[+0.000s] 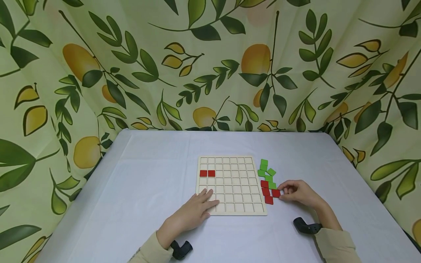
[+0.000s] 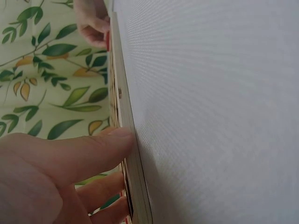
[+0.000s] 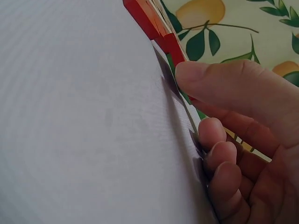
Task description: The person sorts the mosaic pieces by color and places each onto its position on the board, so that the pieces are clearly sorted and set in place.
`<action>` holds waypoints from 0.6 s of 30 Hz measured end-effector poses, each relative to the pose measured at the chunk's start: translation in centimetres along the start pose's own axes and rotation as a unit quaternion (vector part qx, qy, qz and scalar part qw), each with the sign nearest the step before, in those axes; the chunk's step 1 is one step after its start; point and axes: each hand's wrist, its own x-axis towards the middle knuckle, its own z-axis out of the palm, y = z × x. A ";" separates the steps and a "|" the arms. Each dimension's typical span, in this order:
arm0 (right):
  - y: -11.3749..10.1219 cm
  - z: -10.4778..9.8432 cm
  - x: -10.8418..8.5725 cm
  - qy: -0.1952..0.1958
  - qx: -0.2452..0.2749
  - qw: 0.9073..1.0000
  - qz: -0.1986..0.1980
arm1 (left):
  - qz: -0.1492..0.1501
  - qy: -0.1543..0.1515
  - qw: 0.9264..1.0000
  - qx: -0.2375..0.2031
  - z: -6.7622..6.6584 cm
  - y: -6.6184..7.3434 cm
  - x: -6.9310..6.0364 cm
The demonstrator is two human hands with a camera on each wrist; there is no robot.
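Note:
A pale wooden grid board (image 1: 234, 190) lies flat on the table. Two red square tiles (image 1: 207, 173) sit side by side in cells near its left edge. My left hand (image 1: 194, 210) rests on the board's front left corner, fingers spread over the cells; the left wrist view has the thumb (image 2: 105, 148) against the board's edge. To the right of the board, my right hand (image 1: 300, 193) pinches a red square tile (image 1: 276, 193) between thumb and forefinger. In the right wrist view the thumb tip covers part of that tile (image 3: 174, 46), and the other fingers are curled.
Several green square tiles (image 1: 264, 165) trail along the board's right side, some touching or overlapping. Below them lie more red tiles (image 1: 269, 200). A white cloth (image 1: 148, 164) covers the table, with a leaf-and-fruit patterned curtain (image 1: 204, 73) behind. A black device (image 1: 307, 226) is at each wrist.

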 end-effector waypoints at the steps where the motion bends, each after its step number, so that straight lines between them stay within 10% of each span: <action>1: 0.0 0.0 0.0 0.000 0.001 1.000 0.000 | 0.000 0.000 1.000 0.001 0.0 0.0 0.0; 18: -0.4 0.0 0.0 0.026 0.008 1.000 0.013 | -0.005 -0.001 1.000 0.002 0.1 -0.1 0.1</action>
